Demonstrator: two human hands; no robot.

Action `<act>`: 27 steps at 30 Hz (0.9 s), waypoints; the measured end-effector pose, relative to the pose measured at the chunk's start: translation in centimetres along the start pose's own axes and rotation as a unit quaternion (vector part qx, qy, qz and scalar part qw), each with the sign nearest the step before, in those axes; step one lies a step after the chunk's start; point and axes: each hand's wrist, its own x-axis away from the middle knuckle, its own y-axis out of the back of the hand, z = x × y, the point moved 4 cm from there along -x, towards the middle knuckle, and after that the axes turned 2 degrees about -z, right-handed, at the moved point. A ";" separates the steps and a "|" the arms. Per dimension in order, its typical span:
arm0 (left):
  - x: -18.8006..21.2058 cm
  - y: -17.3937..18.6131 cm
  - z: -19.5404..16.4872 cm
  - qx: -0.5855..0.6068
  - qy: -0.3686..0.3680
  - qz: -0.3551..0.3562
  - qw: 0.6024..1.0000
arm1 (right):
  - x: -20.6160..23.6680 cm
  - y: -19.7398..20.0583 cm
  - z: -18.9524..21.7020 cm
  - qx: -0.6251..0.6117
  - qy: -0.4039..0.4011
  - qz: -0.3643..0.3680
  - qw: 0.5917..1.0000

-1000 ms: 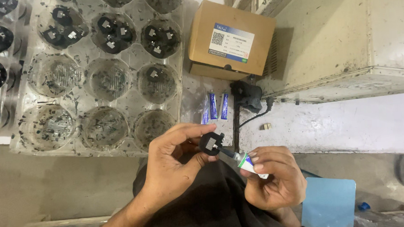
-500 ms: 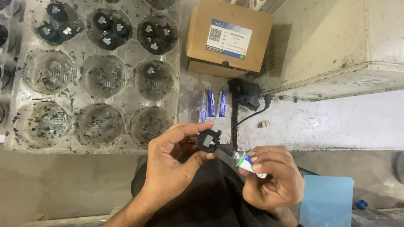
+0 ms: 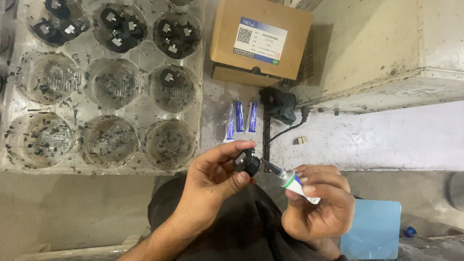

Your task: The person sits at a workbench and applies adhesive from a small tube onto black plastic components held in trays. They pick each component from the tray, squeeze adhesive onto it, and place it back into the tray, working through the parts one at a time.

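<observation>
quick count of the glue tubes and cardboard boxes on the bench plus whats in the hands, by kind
Small black part, in the left hand: 1
Glue tube, in the right hand: 1
Blue tubes lying on the bench: 3
Cardboard box: 1
Total: 6

Your bench [image 3: 401, 137]: pale, stained top, dark specks throughout. On it, at your left: clear plastic tray [image 3: 102, 84] with round wells, some holding small black parts [image 3: 118, 30], others bare and grimy. Ahead of you: cardboard box [image 3: 259, 36] with white-blue label. Just below box: small blue tubes [image 3: 244, 116] side by side, black adapter [image 3: 278, 104] with cable. Small tan block [image 3: 299, 140] near cable.
</observation>
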 end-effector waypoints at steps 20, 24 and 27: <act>-0.5 0.7 1.3 -0.003 0.014 0.023 1.000 | -0.9 -0.7 -1.1 0.047 -0.002 0.051 0.998; -0.6 1.1 1.5 0.024 0.023 0.028 0.999 | -1.3 -1.0 -1.1 0.057 0.006 0.062 0.996; -0.5 1.3 1.3 0.058 0.033 0.037 0.997 | -1.5 -1.0 -0.9 0.066 0.001 0.077 0.995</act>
